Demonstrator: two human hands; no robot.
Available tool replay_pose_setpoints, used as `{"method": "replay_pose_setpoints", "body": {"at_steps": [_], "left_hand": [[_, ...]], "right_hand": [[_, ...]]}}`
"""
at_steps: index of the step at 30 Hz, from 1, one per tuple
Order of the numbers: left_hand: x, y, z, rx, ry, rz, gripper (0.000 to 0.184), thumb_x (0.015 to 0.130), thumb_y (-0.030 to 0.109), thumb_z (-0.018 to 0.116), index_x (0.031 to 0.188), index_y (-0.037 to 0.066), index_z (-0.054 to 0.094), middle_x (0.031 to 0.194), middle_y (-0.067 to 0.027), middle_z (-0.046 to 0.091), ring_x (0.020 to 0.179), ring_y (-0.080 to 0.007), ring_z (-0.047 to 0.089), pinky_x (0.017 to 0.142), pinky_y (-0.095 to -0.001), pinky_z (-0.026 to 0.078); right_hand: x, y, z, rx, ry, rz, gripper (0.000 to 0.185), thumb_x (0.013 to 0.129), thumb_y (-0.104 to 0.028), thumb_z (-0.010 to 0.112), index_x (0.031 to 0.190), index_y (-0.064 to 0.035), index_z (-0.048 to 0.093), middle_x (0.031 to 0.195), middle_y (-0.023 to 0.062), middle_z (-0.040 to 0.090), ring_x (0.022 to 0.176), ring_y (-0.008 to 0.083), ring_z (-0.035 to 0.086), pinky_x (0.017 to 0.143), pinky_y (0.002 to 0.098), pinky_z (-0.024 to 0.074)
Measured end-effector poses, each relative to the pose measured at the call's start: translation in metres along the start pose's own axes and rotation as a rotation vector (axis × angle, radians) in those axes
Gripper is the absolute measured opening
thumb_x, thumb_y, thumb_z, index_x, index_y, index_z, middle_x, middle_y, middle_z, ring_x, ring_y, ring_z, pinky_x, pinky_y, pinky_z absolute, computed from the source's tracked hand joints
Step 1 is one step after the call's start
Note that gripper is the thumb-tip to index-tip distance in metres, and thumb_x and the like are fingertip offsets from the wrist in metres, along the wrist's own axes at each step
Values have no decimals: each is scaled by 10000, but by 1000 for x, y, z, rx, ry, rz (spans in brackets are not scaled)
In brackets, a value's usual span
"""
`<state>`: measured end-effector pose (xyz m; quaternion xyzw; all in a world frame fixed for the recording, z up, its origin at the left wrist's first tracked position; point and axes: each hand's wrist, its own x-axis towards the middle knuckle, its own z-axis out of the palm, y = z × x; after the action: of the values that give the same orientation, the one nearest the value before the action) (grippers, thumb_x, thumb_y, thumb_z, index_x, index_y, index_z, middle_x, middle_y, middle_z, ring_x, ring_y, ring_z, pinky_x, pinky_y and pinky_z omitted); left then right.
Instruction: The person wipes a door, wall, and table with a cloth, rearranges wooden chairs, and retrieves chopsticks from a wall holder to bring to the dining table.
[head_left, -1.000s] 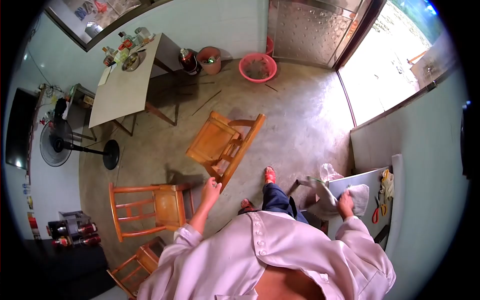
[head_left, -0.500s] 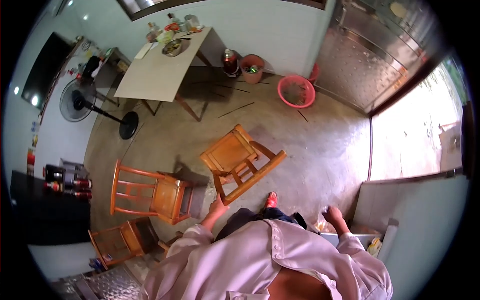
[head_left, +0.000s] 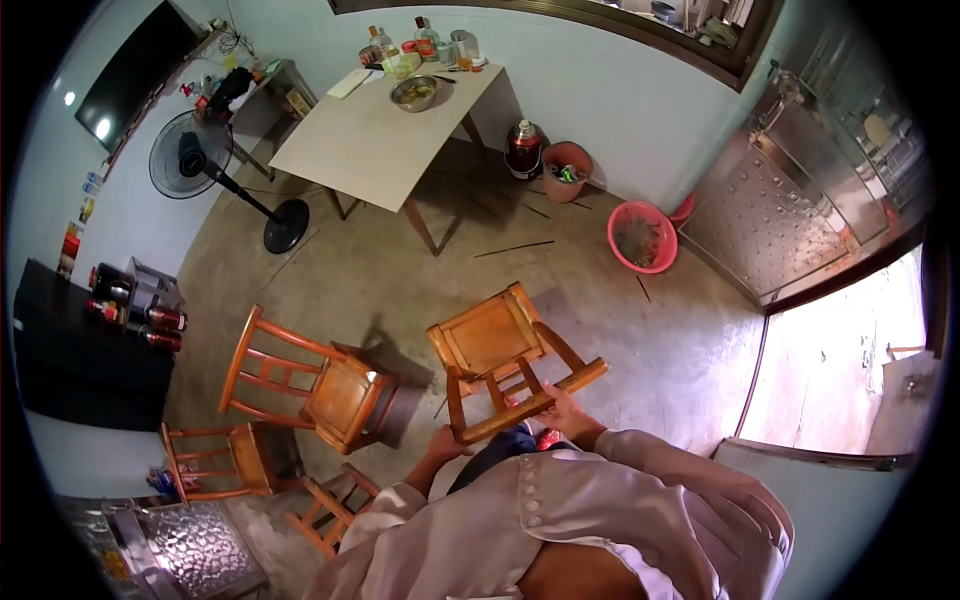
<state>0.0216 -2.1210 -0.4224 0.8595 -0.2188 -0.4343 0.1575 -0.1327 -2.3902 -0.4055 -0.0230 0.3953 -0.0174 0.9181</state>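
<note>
A wooden chair (head_left: 490, 335) stands in front of me, its backrest towards my body. At the left end of its top rail, my left hand (head_left: 447, 443) is closed around the corner, the fingers partly hidden. Further right, my right hand (head_left: 566, 412) grips the same rail, with fingers around the wood. A second wooden chair (head_left: 342, 400) is just left of my left hand, its back pointing left. Beyond the held chair is bare concrete floor.
A table (head_left: 350, 150) holds a metal bowl (head_left: 414, 93) and bottles. A standing fan (head_left: 287, 225) is left of it. A thermos (head_left: 523, 150), a bucket (head_left: 567, 172) and a pink basin (head_left: 642, 237) line the wall. More chairs (head_left: 250, 458) stand lower left; the doorway (head_left: 830, 350) is right.
The view has turned right to left across the scene's objects, which now sit further right. My right hand has left the cloth and side surface and come onto the chair's rail, near my left hand.
</note>
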Motion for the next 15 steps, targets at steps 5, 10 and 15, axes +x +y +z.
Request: {"method": "replay_pose_setpoints", "body": {"at_steps": [5,10,15], "left_hand": [[18,35,-82,148,46,-3,697,532,393,824,1037,-7,558,949,-198,636,910,-344,612,767,-414,491],[30,66,-155,190,333,16,618,562,366,806,1054,57,596,916,-154,656,871,-313,628,742,-414,495],[65,54,-182,243,470,124,447,649,265,710,1053,100,617,837,-154,660,796,-334,637,706,-430,507]], "right_hand": [[40,-23,85,-3,-61,-169,307,882,-217,592,1119,-45,497,1138,136,549,1073,301,534,940,463,438],[80,-29,165,97,-36,-250,212,832,-40,618,992,-99,492,991,79,549,926,290,558,830,468,492],[99,-41,222,120,81,-253,270,773,94,612,881,-104,461,853,79,518,795,290,555,711,449,509]]}}
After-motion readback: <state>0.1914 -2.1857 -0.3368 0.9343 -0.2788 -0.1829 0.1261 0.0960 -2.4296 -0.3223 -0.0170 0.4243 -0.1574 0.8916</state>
